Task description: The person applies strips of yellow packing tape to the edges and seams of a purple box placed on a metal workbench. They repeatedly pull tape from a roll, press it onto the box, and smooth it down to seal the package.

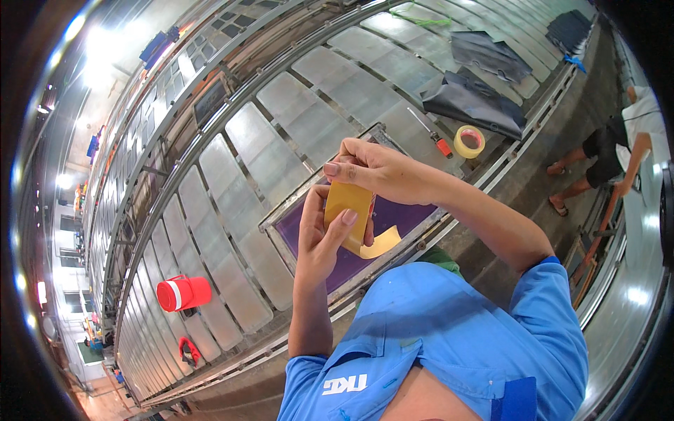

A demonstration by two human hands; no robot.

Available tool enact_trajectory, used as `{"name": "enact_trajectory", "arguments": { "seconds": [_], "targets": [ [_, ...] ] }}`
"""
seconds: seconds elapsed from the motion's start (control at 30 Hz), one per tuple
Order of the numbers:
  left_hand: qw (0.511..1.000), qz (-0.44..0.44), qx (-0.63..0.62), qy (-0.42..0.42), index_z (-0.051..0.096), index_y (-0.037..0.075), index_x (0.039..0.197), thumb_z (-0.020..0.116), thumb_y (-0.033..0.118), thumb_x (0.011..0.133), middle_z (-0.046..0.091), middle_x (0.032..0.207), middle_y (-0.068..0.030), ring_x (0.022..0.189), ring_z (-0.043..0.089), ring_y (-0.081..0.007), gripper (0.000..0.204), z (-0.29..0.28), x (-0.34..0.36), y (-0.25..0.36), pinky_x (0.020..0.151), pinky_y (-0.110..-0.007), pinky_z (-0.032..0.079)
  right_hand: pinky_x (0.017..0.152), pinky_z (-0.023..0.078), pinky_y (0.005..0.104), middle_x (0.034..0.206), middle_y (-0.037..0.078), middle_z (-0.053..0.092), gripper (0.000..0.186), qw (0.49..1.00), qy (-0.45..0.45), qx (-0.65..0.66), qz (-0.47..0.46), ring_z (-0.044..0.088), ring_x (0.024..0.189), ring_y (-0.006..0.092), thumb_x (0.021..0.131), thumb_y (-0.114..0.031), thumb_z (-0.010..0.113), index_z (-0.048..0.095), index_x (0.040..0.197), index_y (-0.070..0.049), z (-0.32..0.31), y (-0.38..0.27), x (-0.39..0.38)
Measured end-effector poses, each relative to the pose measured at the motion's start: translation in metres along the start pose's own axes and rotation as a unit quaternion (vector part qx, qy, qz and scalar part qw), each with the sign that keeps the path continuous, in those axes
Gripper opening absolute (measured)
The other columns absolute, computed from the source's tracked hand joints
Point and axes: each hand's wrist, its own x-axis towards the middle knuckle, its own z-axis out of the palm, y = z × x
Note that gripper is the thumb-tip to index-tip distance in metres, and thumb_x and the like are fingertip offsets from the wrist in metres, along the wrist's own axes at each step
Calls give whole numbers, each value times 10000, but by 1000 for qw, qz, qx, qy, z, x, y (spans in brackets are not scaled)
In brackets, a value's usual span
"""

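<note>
Remotely, I observe the slatted metal surface (pixel 253 137) carrying the framed purple panel (pixel 407 213). Over the panel, my left hand (pixel 324 238) grips the yellow strip (pixel 345 205); my right hand (pixel 375 168) pinches its upper end. The tape roll (pixel 460 149) lies right of both hands

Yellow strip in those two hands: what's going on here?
A person in a blue short-sleeved shirt is holding a wide yellow tape-like strip with both bare hands. The left hand grips it with the thumb across its face; the right hand holds its top. A curled yellow end shows below, over a framed purple panel. Beyond the right forearm, a yellow tape roll and a thin red-handled tool lie on the long grey-topped table.
</note>
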Motion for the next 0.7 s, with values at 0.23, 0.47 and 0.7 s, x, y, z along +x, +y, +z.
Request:
{"name": "enact_trajectory", "arguments": {
  "seconds": [0.23,0.47,0.7],
  "targets": [
    [1000,-3,19,0,416,-2,1121,618,131,967,618,943,-144,684,644,-180,288,0,1,0,591,-300,524,635,417,238,781,3,483,423,999,33,31,-29,459,738,76,999,-455,582,495,894,-55,3,10,-1],
    [983,28,141,110,435,-17,1327,600,160,959,555,1166,-100,976,584,-176,440,-32,-18,-40,795,-306,512,656,495,310,893,51,624,283,992,113,58,-15,586,822,121,964,-286,647,511,984,-39,17,39,-5],
    [968,81,227,71,523,-22,1147,512,446,997,580,895,-66,761,581,-167,492,-19,5,-62,673,-321,482,787,498,292,1013,77,640,506,917,87,378,91,622,995,167,773,-87,814,495,1161,-28,0,80,-10]
  ]
}}
